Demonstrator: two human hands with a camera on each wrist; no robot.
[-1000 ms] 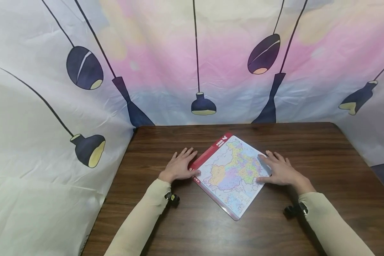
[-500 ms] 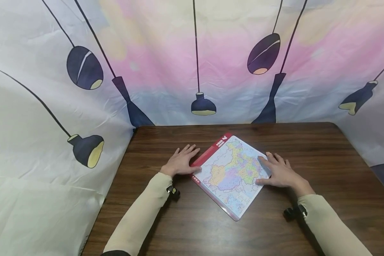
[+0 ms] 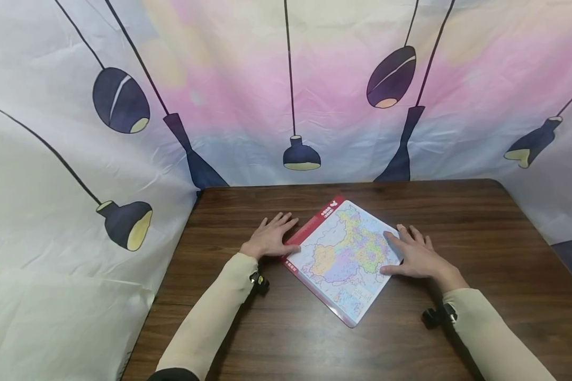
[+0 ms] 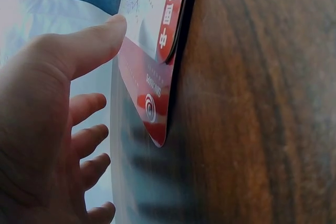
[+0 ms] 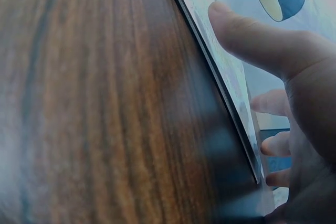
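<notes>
A flat map board (image 3: 343,254) with a red border lies at an angle on the dark wooden table (image 3: 276,338). My left hand (image 3: 270,241) rests flat beside its left red edge, thumb touching the border. In the left wrist view the left hand (image 4: 58,129) has straight fingers, its thumb on the red corner of the map board (image 4: 157,98). My right hand (image 3: 417,254) lies flat at the right edge, index finger and thumb on the map. The right wrist view shows the right hand (image 5: 283,93) with its thumb on the map board (image 5: 220,66).
A printed cloth backdrop (image 3: 286,90) with dark lamp shapes hangs round the table on the back, left and right. Small black wrist cameras (image 3: 259,283) sit at both cuffs. The table's left edge (image 3: 162,296) runs close to the cloth.
The left hand has slid slightly forward along the red edge. The head view has shifted a little. The map and right hand stay where they were.
</notes>
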